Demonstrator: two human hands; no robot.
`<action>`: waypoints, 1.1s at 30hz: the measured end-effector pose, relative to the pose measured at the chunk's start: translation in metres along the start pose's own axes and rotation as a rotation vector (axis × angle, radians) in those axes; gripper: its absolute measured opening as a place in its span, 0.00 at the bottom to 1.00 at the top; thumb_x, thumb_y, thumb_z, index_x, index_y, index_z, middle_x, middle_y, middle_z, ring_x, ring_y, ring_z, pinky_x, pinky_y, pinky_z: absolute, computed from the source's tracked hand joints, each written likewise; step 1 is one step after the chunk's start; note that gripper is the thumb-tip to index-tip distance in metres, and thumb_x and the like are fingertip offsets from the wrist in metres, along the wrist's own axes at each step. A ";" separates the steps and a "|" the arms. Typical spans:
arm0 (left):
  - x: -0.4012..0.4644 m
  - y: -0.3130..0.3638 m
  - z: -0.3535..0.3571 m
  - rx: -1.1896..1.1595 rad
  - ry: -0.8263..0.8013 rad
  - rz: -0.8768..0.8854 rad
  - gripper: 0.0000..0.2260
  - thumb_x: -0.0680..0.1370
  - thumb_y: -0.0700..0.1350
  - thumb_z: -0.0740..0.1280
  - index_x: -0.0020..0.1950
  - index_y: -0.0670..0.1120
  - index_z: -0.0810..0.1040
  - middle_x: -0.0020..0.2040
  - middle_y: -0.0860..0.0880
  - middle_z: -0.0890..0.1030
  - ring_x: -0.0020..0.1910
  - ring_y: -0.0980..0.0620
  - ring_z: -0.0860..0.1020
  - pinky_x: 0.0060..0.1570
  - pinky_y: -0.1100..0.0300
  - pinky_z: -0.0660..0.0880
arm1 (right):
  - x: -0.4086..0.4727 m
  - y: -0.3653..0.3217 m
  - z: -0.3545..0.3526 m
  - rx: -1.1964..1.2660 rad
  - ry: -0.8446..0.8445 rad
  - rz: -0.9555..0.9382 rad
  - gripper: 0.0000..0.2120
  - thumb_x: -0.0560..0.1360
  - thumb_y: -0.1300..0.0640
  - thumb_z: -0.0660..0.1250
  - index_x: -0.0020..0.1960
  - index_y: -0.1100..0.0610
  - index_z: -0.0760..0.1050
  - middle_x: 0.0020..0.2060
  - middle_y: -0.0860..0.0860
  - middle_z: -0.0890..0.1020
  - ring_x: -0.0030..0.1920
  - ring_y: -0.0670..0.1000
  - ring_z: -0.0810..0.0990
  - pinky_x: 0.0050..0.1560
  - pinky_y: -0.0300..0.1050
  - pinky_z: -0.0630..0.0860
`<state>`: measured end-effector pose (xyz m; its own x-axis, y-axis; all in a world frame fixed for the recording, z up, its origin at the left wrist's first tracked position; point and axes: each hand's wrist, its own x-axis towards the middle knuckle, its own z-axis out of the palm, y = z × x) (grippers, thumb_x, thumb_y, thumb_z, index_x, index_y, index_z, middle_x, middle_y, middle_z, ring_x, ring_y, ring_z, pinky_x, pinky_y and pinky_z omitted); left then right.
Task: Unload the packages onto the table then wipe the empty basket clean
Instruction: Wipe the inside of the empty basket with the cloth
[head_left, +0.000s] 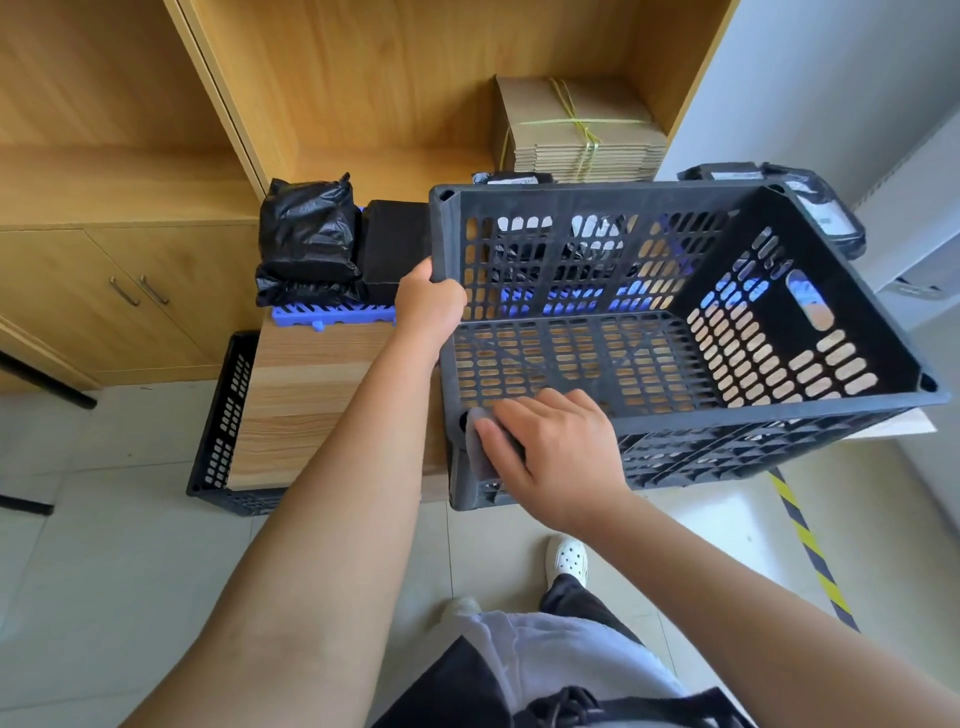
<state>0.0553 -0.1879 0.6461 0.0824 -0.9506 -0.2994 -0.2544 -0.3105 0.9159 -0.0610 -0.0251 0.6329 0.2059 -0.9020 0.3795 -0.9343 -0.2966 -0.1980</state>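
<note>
- Dark grey perforated plastic basket (675, 332): empty, resting on the light wood-grain table (322, 395) and tipped towards the viewer, its near side overhanging the table's front edge.
- Left hand (428, 306): fingers curled over the basket's left rim, holding the basket steady.
- Right hand (550, 447): presses a small grey cloth (475, 441) against the near-left corner of the basket, fingers laid fairly flat over the cloth; how the thumb lies cannot be told.
- Black plastic-wrapped packages (306, 239): stacked on a blue slatted plastic tray (332, 314) at the back of the table, left of the basket; further dark packages with white labels (826, 213) lie behind and to the right of it.
- Step in hand (judgement): unloading appears complete; the wiping step is under way at the rim and outer corner.
- Next move (judgement): the cloth should travel along the near rim, then over the inner walls and the slotted floor; the left hand must keep its grip, as the overhanging basket could tip or slide off the edge under pressure.
- Surroundings: a second black perforated crate (223, 426) stands on the floor against the table's left side; a tied bundle of flat brown cardboard (576, 130) sits in the wooden shelf unit (363, 78) behind.
</note>
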 end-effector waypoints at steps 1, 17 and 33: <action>-0.001 0.000 0.000 0.007 0.000 0.011 0.21 0.77 0.33 0.60 0.67 0.48 0.75 0.43 0.55 0.75 0.38 0.58 0.72 0.34 0.64 0.70 | -0.002 0.004 0.001 -0.004 0.037 -0.023 0.19 0.82 0.46 0.54 0.34 0.51 0.65 0.28 0.46 0.74 0.31 0.52 0.71 0.37 0.47 0.63; -0.011 0.002 -0.004 0.282 0.160 0.098 0.23 0.80 0.47 0.65 0.74 0.48 0.69 0.61 0.51 0.75 0.60 0.48 0.73 0.47 0.55 0.74 | -0.044 0.132 -0.034 -0.212 0.186 0.185 0.19 0.79 0.53 0.55 0.30 0.52 0.66 0.26 0.45 0.74 0.31 0.51 0.73 0.41 0.50 0.68; -0.123 -0.019 0.032 0.457 0.334 0.396 0.10 0.77 0.44 0.61 0.50 0.53 0.82 0.39 0.54 0.85 0.41 0.51 0.82 0.43 0.54 0.78 | -0.004 0.035 -0.010 -0.043 -0.049 -0.054 0.07 0.69 0.54 0.66 0.33 0.53 0.75 0.28 0.49 0.78 0.30 0.56 0.77 0.37 0.46 0.64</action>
<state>0.0192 -0.0650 0.6571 0.1736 -0.9643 0.2001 -0.7014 0.0216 0.7124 -0.0974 -0.0285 0.6337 0.2692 -0.8998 0.3433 -0.9329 -0.3321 -0.1390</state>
